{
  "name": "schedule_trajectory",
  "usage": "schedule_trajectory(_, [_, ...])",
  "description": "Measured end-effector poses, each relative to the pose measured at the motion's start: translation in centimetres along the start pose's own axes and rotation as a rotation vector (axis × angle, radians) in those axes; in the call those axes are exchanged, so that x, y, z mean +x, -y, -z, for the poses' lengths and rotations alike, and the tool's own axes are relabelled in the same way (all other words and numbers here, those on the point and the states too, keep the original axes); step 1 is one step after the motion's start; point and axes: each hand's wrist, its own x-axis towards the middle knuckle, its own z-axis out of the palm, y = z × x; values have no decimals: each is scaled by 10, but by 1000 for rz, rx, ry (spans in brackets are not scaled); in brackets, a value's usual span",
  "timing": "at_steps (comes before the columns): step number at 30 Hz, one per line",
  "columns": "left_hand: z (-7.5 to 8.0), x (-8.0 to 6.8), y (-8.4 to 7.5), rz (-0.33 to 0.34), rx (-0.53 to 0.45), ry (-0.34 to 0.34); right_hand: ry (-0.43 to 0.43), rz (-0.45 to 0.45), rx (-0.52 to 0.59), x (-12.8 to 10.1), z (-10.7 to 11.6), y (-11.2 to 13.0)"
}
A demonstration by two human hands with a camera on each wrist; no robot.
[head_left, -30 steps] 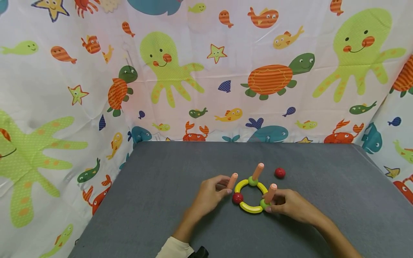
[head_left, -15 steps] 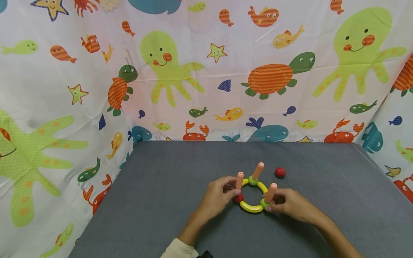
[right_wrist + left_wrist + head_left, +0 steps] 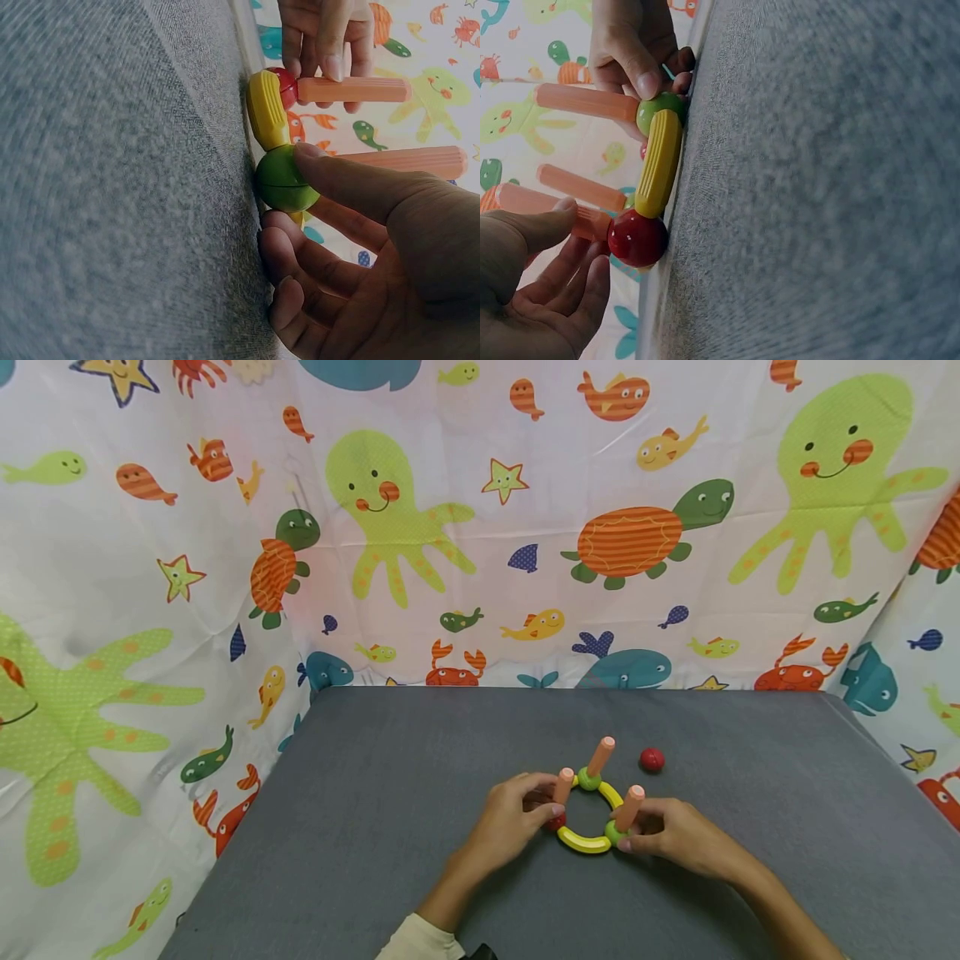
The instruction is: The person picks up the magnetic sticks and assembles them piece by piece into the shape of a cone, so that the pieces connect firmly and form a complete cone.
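On the grey table lies a ring of yellow curved rods [image 3: 585,842] joined by balls. My left hand [image 3: 506,824] pinches an orange ribbed rod [image 3: 525,199] between thumb and fingers. That rod stands upright, its lower end right at the ring's red ball [image 3: 637,238]. At the ring's right side my right hand [image 3: 678,838] grips a green ball [image 3: 281,184], thumb on top in the right wrist view. A second orange rod [image 3: 630,808] rises from this ball. Another green ball [image 3: 588,779] at the back of the ring carries a third orange rod [image 3: 602,756], leaning slightly right.
Behind the ring, to the right, a loose red ball [image 3: 652,760] sits on the table [image 3: 420,743]. A white curtain [image 3: 450,527] printed with sea animals hangs behind the table and along both sides.
My left hand has moved right with its orange rod, from beside the ring onto the red ball. The rod has tipped more upright and come lower. The right hand has stayed in place.
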Motion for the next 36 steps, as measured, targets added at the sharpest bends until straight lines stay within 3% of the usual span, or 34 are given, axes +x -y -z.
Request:
schedule_trajectory(13, [-3, 1, 1, 13, -26, 14, 6, 27, -4, 0, 2, -3])
schedule_trajectory(23, [-2, 0, 1, 16, -10, 14, 94, 106, 61, 0, 18, -6])
schedule_trajectory(36, [-2, 0, 0, 10, -10, 23, -279, 47, -118, 10, 32, 0])
